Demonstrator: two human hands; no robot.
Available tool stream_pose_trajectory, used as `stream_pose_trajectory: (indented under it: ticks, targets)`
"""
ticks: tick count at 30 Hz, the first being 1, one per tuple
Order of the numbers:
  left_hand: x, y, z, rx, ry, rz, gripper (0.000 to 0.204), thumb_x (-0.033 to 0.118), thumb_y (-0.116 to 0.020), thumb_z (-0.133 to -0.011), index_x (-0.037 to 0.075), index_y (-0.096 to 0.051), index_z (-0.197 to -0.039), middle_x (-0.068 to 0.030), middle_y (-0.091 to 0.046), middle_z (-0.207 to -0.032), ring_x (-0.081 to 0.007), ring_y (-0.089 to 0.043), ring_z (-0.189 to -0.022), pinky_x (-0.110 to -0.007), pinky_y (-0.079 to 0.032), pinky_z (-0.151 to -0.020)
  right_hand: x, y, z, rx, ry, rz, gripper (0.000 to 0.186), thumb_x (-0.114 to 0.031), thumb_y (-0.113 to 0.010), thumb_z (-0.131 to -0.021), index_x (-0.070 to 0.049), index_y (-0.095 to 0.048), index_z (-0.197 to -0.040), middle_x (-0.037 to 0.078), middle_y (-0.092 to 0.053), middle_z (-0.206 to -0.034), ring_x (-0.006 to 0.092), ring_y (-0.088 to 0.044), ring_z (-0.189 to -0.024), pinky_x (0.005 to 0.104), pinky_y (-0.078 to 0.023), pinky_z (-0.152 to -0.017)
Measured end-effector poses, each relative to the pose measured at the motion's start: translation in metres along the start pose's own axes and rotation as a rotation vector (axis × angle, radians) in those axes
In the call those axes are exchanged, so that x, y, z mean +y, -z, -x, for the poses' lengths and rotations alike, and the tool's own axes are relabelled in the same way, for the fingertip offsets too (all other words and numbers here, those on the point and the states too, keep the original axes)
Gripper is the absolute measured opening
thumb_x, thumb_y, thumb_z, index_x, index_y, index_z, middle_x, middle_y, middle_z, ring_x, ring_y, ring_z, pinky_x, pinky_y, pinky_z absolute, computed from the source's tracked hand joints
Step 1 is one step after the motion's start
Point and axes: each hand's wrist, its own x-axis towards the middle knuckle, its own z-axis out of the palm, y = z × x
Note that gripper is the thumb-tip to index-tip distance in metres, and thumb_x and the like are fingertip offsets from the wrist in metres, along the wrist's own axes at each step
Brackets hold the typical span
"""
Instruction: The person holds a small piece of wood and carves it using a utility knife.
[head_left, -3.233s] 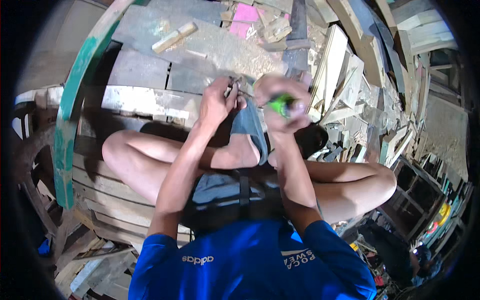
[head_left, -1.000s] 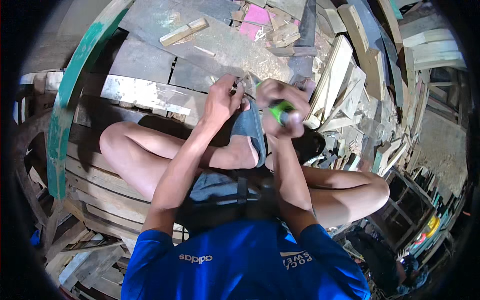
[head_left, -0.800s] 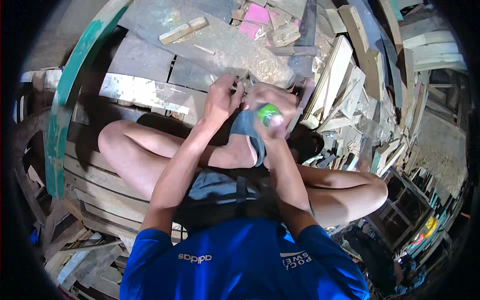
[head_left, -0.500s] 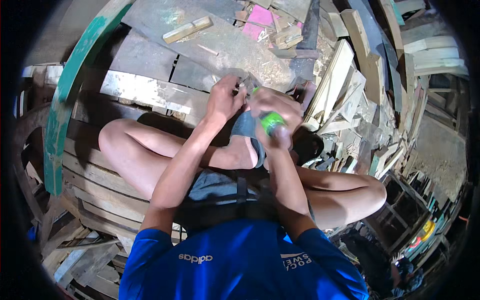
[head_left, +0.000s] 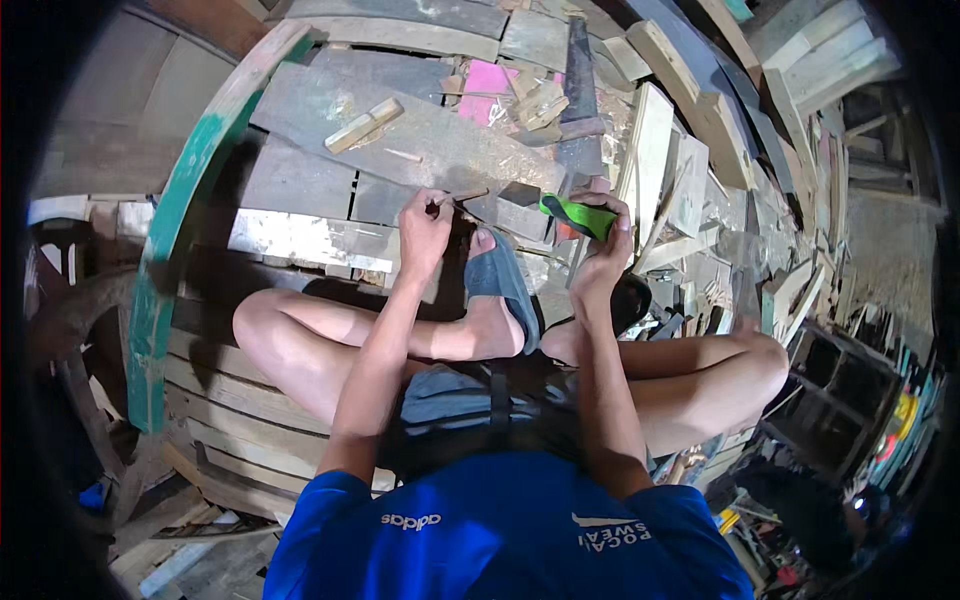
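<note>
Curving down the far left side, a green and white painted wooden arc (head_left: 165,270) lies on the plank floor (head_left: 300,180), and a person sits cross-legged on these grey boards just beside it. Further up on the planks there is a small pale wood block (head_left: 363,125), well apart from the hands. The left hand (head_left: 425,232) is stretched forward over the planks; its fingers (head_left: 437,203) are pinched around a thin brown stick (head_left: 462,197), whose free end points to the right. Just below and to the right of this hand is the person's foot in a grey-blue sandal (head_left: 497,280), resting over the other leg. A pink scrap (head_left: 487,80) lies higher up among wood offcuts. The right hand (head_left: 602,250) is raised near the left one but not touching it, and its fingers (head_left: 618,215) are closed around a bright green tool handle (head_left: 578,215); the working end of the tool is hidden, so I cannot tell its kind. On the right side many loose boards (head_left: 700,150) are heaped, some standing on edge.
</note>
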Motion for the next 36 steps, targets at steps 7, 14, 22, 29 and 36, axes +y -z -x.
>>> stream_pose_trajectory:
  ticks: [7, 14, 22, 29, 36]
  targets:
    - [-0.012, 0.004, -0.004, -0.029, -0.105, -0.176, 0.019, 0.01, -0.062, -0.078, -0.005, -0.062, -0.089, -0.0202, -0.065, -0.078, -0.0295, -0.064, -0.074, -0.037, -0.049, -0.071, -0.009, 0.036, 0.02, 0.029, -0.255, 0.028, 0.056, -0.048, -0.024, -0.1, -0.001, -0.046, -0.121, 0.014, -0.057, -0.111, 0.0248, -0.057, -0.107, 0.0389, -0.05, -0.084]
    - [-0.009, 0.005, -0.001, -0.055, -0.055, -0.167, 0.021, 0.013, -0.062, -0.079, -0.003, -0.066, -0.093, -0.0113, -0.067, -0.08, -0.0158, -0.061, -0.074, -0.03, -0.048, -0.071, -0.012, 0.046, 0.027, 0.001, -0.4, -0.168, 0.059, -0.052, -0.031, -0.098, -0.004, -0.041, -0.13, 0.015, -0.056, -0.111, 0.0226, -0.064, -0.088, 0.0316, -0.05, -0.077]
    - [-0.006, 0.005, -0.001, 0.018, -0.078, -0.1, 0.024, 0.013, -0.062, -0.083, -0.002, -0.067, -0.1, -0.0171, -0.069, -0.087, -0.0218, -0.066, -0.081, -0.032, -0.049, -0.074, -0.005, 0.031, 0.022, 0.116, -0.406, -0.338, 0.047, -0.044, -0.041, -0.098, -0.004, -0.045, -0.123, 0.011, -0.056, -0.111, 0.0264, -0.061, -0.095, 0.0364, -0.048, -0.085]
    - [-0.008, 0.017, 0.005, 0.072, -0.183, -0.206, 0.028, 0.008, -0.06, -0.081, -0.005, -0.065, -0.105, -0.018, -0.069, -0.096, -0.0231, -0.065, -0.09, -0.032, -0.048, -0.083, 0.009, 0.033, 0.028, 0.132, -0.278, -0.162, 0.028, -0.019, -0.055, -0.094, -0.004, -0.049, -0.117, 0.009, -0.058, -0.101, 0.0169, -0.062, -0.084, 0.0287, -0.051, -0.076]
    - [-0.006, 0.02, 0.008, 0.108, -0.291, -0.271, 0.023, 0.007, -0.061, -0.082, -0.003, -0.066, -0.102, -0.0241, -0.065, -0.093, -0.0386, -0.063, -0.089, -0.04, -0.048, -0.081, -0.02, 0.011, 0.025, 0.11, -0.078, 0.121, 0.016, -0.009, -0.056, -0.088, 0.0, -0.058, -0.102, 0.004, -0.06, -0.09, 0.0111, -0.055, -0.082, 0.0257, -0.045, -0.075]
